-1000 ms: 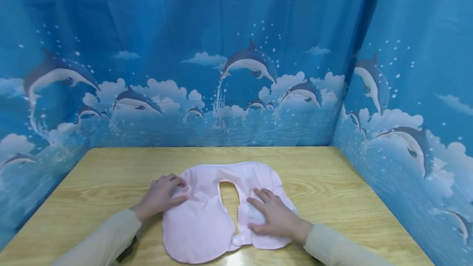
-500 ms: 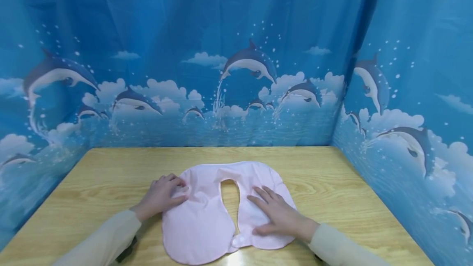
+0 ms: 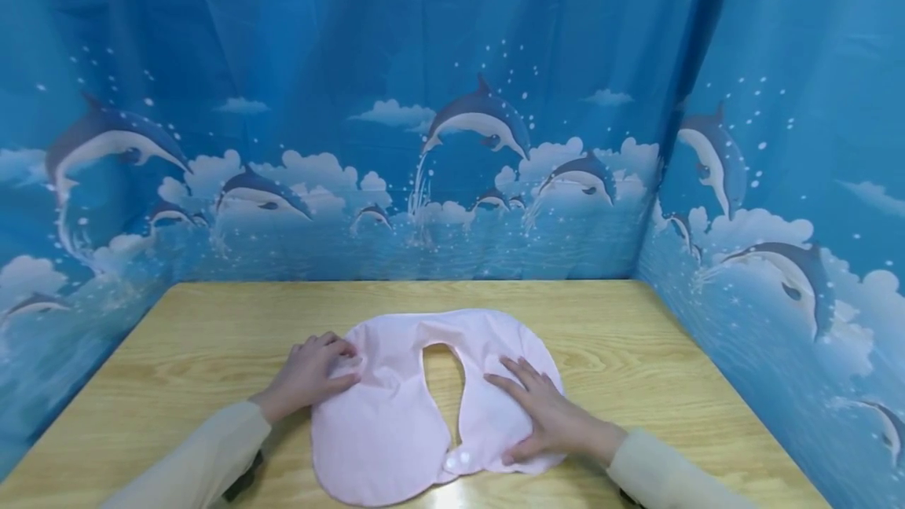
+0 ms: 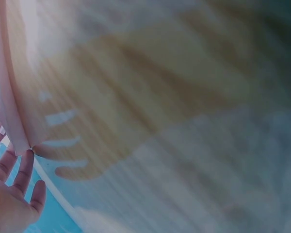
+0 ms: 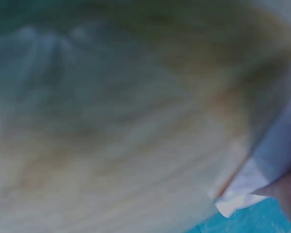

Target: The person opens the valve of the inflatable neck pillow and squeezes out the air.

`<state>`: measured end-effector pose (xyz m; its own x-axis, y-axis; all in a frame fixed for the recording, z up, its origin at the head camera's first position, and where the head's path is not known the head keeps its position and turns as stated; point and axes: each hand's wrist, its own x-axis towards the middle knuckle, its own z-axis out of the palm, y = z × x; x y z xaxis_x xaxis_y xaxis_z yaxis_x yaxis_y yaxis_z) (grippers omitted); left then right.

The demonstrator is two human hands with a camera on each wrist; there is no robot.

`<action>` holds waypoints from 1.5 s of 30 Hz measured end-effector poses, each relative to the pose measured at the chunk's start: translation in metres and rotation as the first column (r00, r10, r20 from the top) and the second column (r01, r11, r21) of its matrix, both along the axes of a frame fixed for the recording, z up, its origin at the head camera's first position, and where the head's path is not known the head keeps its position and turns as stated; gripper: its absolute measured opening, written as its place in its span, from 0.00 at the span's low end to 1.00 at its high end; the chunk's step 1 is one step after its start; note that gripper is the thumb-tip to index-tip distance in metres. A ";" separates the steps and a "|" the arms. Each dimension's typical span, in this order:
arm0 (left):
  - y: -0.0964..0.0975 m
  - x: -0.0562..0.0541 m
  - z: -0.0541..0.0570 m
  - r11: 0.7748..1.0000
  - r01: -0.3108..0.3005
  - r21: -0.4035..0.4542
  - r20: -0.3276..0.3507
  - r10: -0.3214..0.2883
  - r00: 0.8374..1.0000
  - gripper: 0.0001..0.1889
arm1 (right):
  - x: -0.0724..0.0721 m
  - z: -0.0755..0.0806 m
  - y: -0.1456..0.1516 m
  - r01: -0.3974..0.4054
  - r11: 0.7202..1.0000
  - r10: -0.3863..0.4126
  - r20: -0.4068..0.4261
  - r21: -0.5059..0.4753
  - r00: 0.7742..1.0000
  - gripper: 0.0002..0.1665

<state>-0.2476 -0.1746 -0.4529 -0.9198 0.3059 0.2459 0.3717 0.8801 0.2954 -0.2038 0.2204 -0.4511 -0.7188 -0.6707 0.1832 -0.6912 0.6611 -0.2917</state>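
A pale pink baby bib (image 3: 382, 430) lies spread on the wooden table, with a long neck opening through its middle. Two white snaps (image 3: 457, 460) show side by side on the small tab at its near edge. My left hand (image 3: 307, 375) rests at the bib's left edge, thumb and fingers on the cloth. In the left wrist view the fingers of that hand (image 4: 14, 194) look fairly straight beside the bib's edge. Fingers spread, my right hand (image 3: 551, 419) lies on the bib's right half. A little of this hand (image 5: 287, 196) appears in the right wrist view.
The light wooden table (image 3: 233, 320) extends around the bib on all sides. Blue curtains (image 3: 339, 100) printed with dolphins stand behind it and along both sides.
My right hand has slid to the right over the bib, and the neck opening looks slightly wider. Both snaps now show plainly. The left hand has stayed in place.
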 end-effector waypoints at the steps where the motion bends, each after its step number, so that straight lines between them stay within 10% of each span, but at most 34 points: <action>1: 0.000 0.000 0.000 1.000 0.001 0.000 0.003 -0.001 1.000 0.18 | 0.000 -0.002 0.000 -0.007 1.000 0.007 -0.004 -0.023 1.000 0.59; 21: -0.001 -0.001 0.000 1.000 0.010 0.008 -0.001 -0.010 1.000 0.18 | -0.014 -0.008 -0.007 -0.061 0.998 0.066 -0.285 0.027 0.956 0.48; 36: 0.000 0.001 0.004 1.000 0.015 0.003 0.007 -0.015 1.000 0.18 | -0.031 0.016 -0.016 -0.046 0.987 0.053 -0.041 0.157 0.998 0.71; 45: -0.002 0.000 0.000 1.000 0.024 0.004 -0.016 -0.024 1.000 0.18 | -0.037 0.026 -0.027 -0.041 0.982 0.009 0.172 0.182 0.985 0.72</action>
